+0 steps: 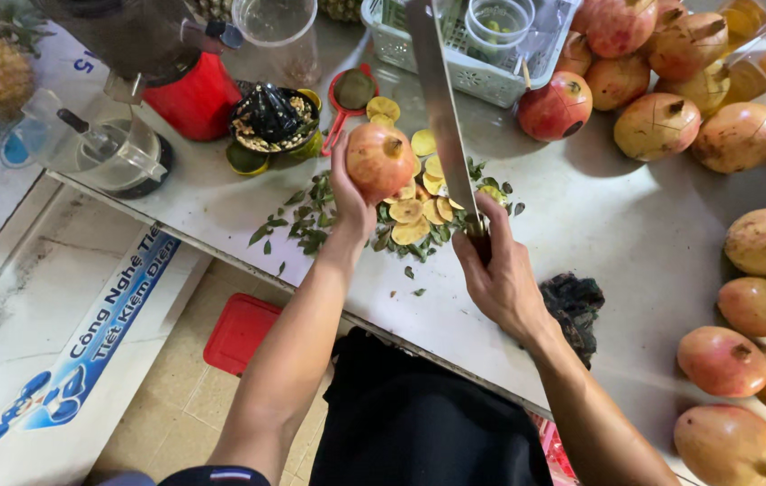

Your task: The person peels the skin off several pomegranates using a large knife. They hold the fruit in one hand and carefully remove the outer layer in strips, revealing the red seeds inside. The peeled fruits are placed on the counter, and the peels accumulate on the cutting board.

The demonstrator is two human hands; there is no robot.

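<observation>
Red-gold pomegranate [379,160] sits pinched in your left hand [347,193]; your right hand [495,274] is wrapped tight round the long knife [441,108]. A slipping blade could cut those nearby left fingertips.

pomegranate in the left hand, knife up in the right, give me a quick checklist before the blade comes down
1. Left hand grip on the pomegranate: cupped from the side and below, fruit lifted off the table. ok
2. Right hand grip on the knife: fist closed round the handle, blade raised. ok
3. Left fingers out of the blade's path: far side of the fruit is hidden. cannot tell
4. Surface under the fruit: cut peel slices and leaves litter the table. not ok
5. Other pomegranates away from the swing: they sit to the right, apart. ok
</observation>
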